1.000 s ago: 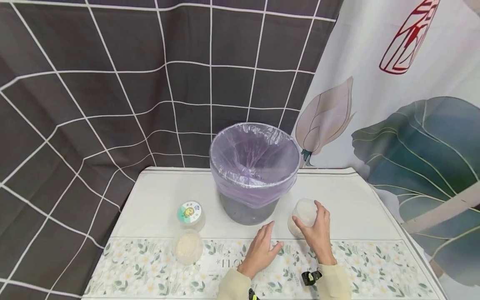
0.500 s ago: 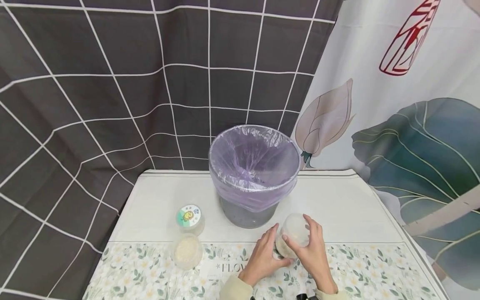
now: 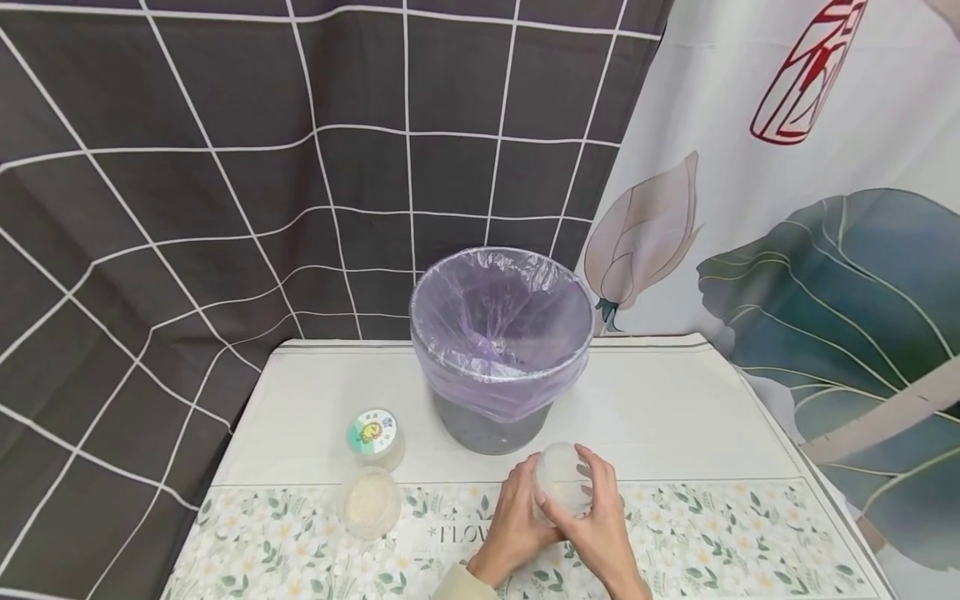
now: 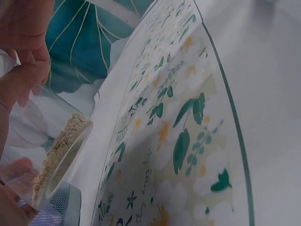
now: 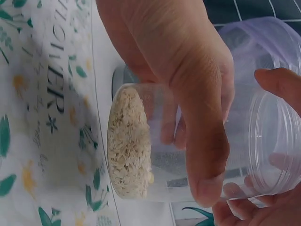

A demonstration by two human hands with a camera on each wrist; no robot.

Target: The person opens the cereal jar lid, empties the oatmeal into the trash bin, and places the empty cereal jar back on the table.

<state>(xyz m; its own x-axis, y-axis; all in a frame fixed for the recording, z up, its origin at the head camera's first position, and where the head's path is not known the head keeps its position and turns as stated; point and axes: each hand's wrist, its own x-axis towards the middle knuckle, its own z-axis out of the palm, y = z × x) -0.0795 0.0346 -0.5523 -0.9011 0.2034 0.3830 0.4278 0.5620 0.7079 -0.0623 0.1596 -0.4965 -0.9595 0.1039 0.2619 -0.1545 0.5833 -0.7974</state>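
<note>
Both hands are on a clear plastic jar (image 3: 559,471) with a whitish see-through top, in front of the bin. Pale beige flakes (image 5: 128,146) fill its bottom part. My left hand (image 3: 516,521) grips the jar's body, its thumb across the side in the right wrist view. My right hand (image 3: 602,525) holds the jar's upper end, thumb and fingers spread around the ridged top. In the left wrist view the tilted-looking jar (image 4: 49,110) shows at the left edge, partly covered by fingers.
A grey bin (image 3: 487,429) lined with a purple bag (image 3: 502,392) stands at the table's back middle. To the left are a jar with a green-and-white label (image 3: 372,431) and another jar with pale contents (image 3: 371,504). A flowered cloth (image 3: 285,542) covers the table's front.
The right hand has brought the jar left and toward the person, from beside the bin. The left hand, apart from it at first, has come to grip the jar's body.
</note>
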